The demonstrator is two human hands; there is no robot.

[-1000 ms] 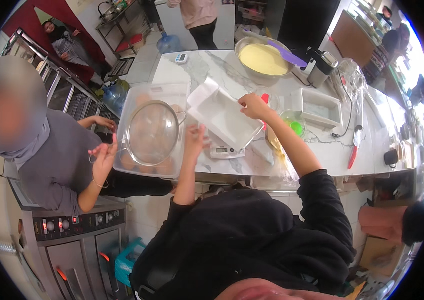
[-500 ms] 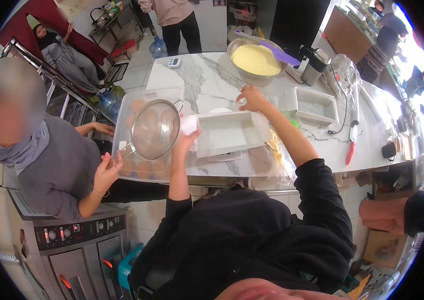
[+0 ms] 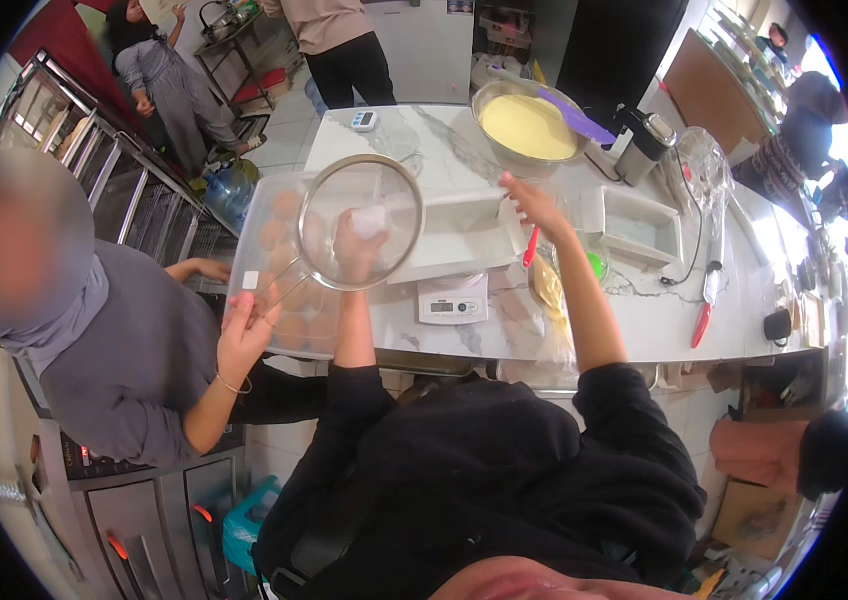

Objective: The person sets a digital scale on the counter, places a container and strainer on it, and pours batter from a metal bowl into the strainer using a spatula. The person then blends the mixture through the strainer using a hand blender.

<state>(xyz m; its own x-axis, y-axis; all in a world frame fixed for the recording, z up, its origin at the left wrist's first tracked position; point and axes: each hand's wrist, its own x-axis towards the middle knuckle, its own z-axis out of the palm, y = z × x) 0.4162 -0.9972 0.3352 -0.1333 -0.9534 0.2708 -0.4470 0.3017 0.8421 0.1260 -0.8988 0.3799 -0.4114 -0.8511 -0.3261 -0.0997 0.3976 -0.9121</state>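
Note:
My left hand (image 3: 352, 258) is closed around a soft-looking white item (image 3: 370, 221); I cannot make out its kind. Both show through the mesh of a round sieve (image 3: 422, 232), which a co-worker's hand (image 3: 247, 335) holds by its handle from the left. Beside my left hand lies a white-lined rectangular loaf pan (image 3: 459, 238), on or just behind a white kitchen scale (image 3: 452, 300). Over the pan's far right corner is my right hand (image 3: 536, 207), its fingers apart and holding nothing. A small red handle (image 3: 531, 247) lies below it.
A clear bin (image 3: 259, 225) of eggs stands at left. At the back is a steel bowl (image 3: 527, 125) of pale yellow batter with a purple spatula (image 3: 576, 115). To the right are another lined pan (image 3: 634, 225), a hand mixer (image 3: 644, 150) and a red-handled knife (image 3: 706, 305).
The co-worker's sieve has moved right, in front of my left hand. The loaf pan has shifted away from me, uncovering the scale. My right hand has lifted off the pan's edge, fingers spreading.

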